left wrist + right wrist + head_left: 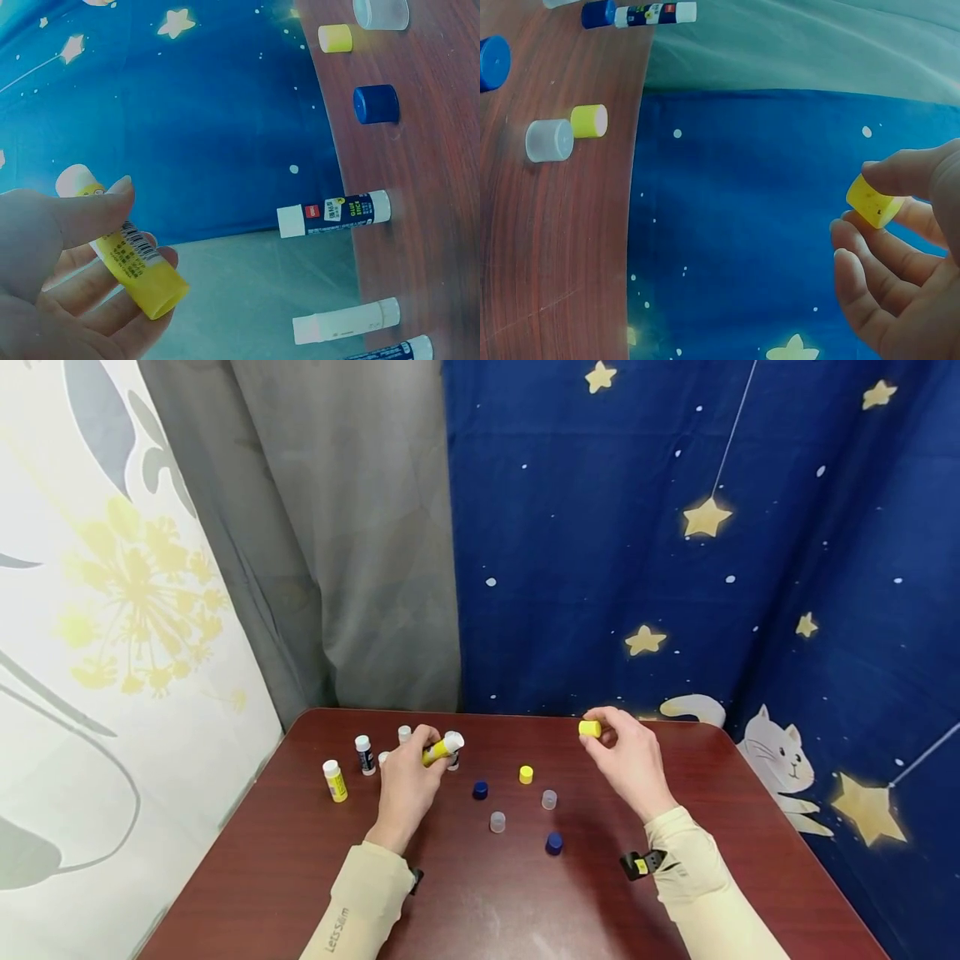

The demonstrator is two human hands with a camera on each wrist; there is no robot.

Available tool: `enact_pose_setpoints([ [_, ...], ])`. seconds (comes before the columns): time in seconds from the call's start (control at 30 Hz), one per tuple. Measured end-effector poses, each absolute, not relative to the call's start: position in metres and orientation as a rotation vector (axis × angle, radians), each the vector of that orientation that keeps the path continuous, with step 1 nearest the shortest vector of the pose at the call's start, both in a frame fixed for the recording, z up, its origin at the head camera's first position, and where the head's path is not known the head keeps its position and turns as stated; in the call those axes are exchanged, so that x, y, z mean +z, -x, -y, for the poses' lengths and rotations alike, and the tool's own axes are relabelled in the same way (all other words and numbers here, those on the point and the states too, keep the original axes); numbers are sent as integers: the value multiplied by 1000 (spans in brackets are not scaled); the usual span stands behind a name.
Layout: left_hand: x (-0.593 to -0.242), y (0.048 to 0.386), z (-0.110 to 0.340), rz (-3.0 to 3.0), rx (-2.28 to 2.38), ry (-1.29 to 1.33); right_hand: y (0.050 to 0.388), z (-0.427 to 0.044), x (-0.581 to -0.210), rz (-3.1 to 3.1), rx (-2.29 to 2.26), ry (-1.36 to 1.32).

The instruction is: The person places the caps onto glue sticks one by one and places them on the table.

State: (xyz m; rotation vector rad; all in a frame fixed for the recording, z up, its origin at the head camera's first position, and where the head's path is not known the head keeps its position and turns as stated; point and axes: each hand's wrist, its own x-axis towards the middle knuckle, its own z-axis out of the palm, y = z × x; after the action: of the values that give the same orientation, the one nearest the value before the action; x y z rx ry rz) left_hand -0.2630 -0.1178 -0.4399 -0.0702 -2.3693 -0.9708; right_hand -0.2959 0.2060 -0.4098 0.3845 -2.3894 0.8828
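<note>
My left hand [407, 783] grips a yellow glue stick [139, 262] above the table, its white end tilted up and to the right in the head view. Between thumb and fingers of my right hand [626, 758] is a yellow cap [873, 202], raised off the table. Below and between the hands lie loose caps: another yellow cap [527, 775], two blue caps [480, 790] and two clear caps [497, 822]. Uncapped glue sticks stand near my left hand, among them a yellow one [335, 781] and a dark blue one [365, 755]; others are partly hidden behind that hand.
The dark red table [480, 893] ends at a back edge close to a grey curtain [375, 568] and a blue star-patterned curtain [570, 568]. A white patterned wall covering [135, 760] borders the left side. A black strap device [642, 863] sits on the right wrist.
</note>
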Motion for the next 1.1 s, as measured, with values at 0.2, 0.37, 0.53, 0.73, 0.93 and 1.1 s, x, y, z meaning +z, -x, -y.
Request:
enact_pose_setpoints([
  [0.2,-439,262,115,2327,-914,126,295,-206,-407,2380,947,-408],
  [0.37,-438,263,112,2280,-841,222,295,-201,-406,2380,976,-444],
  [0.53,-438,264,110,2262,-774,294,294,-198,-406,2378,987,-458],
  [0.73,-434,266,109,2274,-735,343,293,-193,-407,2383,1015,-479],
  [0.93,-431,269,107,2235,-672,409,292,-188,-407,2381,1024,-502],
  [1.1,-429,269,104,2209,-634,431,292,-186,-406,2369,1022,-525],
])
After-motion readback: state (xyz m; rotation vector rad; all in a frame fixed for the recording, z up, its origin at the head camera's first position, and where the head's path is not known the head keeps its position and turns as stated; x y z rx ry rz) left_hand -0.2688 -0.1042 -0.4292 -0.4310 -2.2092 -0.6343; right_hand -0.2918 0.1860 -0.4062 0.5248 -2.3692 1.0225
